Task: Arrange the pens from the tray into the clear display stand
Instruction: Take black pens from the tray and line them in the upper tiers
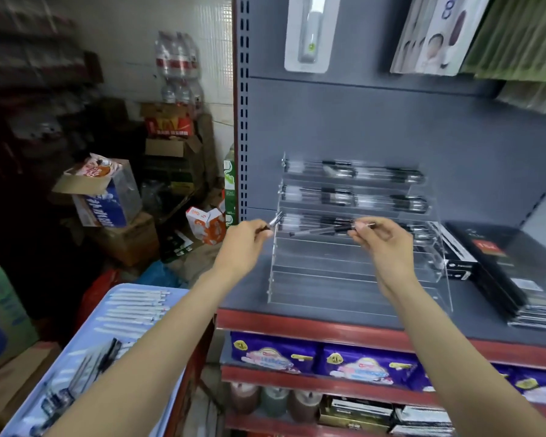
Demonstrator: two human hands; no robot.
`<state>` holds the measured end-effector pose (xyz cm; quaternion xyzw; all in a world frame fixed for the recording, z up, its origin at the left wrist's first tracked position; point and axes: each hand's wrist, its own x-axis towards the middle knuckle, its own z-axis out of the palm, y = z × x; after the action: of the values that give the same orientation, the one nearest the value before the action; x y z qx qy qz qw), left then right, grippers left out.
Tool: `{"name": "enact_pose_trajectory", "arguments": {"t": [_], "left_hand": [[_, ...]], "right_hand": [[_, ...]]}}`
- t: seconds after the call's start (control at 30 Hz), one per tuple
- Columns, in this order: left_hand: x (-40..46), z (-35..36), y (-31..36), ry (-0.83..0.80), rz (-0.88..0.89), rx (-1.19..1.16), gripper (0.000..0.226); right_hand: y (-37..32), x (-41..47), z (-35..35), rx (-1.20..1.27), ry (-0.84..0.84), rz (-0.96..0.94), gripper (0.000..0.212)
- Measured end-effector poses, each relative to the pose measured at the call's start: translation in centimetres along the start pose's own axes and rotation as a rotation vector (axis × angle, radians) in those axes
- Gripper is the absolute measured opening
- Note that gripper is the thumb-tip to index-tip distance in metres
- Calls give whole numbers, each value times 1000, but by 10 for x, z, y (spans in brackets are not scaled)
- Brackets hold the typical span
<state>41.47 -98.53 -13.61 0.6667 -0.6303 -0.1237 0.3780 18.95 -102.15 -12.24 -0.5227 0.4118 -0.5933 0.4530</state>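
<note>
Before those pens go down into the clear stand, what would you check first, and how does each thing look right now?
1. Right hand has a firm pinch on its pen: ok.
2. Left hand grips a pen: ok, though only its tip shows.
3. Free tiers on the clear display stand: ok, the lower tiers look empty.
4. Third tier has room beside the pens already there: cannot tell, blurred.
5. Stand sits squarely on the shelf: ok.
6. More pens wait on the blue tray: ok.
</note>
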Motion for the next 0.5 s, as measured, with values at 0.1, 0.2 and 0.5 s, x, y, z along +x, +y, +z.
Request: {"name": "enact_pose_trajectory", "arguments": {"t": [0.1,0.2,0.5], "left_hand": [[6,5,-2,-32,-49,18,23],[10,8,-3,-48,-58,38,27],[14,11,0,7,-34,41,27]], "right_hand": [[15,13,-2,-141,-46,20,16],[30,23,4,-394,-131,-9,9],[41,34,1,-787,-122,-111,13]]}}
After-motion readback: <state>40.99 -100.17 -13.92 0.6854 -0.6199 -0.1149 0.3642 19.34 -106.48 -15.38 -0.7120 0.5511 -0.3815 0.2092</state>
